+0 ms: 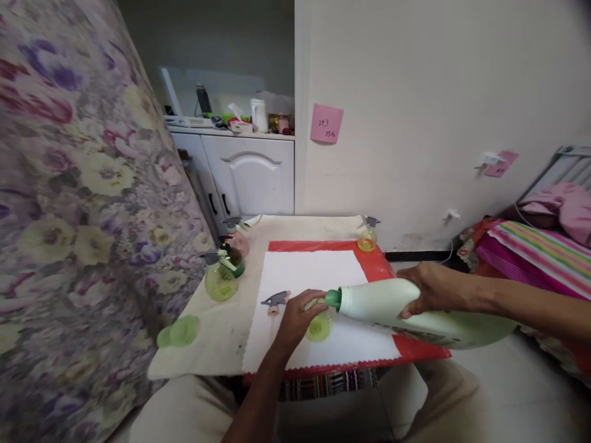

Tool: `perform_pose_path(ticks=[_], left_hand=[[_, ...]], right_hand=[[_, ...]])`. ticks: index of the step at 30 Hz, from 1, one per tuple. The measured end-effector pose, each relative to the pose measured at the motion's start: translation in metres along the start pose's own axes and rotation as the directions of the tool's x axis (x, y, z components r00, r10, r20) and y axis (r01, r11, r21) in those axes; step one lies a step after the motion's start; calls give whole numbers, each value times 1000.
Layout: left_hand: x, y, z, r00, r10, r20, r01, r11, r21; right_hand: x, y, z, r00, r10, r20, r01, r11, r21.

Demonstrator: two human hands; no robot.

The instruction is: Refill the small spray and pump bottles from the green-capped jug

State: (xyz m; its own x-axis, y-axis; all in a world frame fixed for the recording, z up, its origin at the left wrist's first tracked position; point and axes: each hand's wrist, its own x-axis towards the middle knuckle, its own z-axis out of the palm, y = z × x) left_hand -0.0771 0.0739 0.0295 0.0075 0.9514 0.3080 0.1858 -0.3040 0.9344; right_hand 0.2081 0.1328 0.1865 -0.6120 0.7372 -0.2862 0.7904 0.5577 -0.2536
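The right hand (427, 289) grips a tilted white bottle (415, 312); the left hand (295, 317) clasps a small green bottle (320, 325) mid-way across the white cloth (314, 271), with bare cloth beyond it.

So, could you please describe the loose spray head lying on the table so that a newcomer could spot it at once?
Start at the low table with the white cloth over a red sheet. On the cloth's left part, just left of the left hand, lies the spray head. It is grey with a pale collar, and unlike the other spray heads it sits on no bottle.
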Motion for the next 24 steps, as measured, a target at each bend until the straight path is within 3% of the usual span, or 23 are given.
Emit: perform_pose_path(ticks=[24], left_hand=[[1, -7, 1, 1000, -2, 5, 2, 1000, 9]], right_hand=[[0, -10, -5, 999, 34, 30, -35, 998, 43]])
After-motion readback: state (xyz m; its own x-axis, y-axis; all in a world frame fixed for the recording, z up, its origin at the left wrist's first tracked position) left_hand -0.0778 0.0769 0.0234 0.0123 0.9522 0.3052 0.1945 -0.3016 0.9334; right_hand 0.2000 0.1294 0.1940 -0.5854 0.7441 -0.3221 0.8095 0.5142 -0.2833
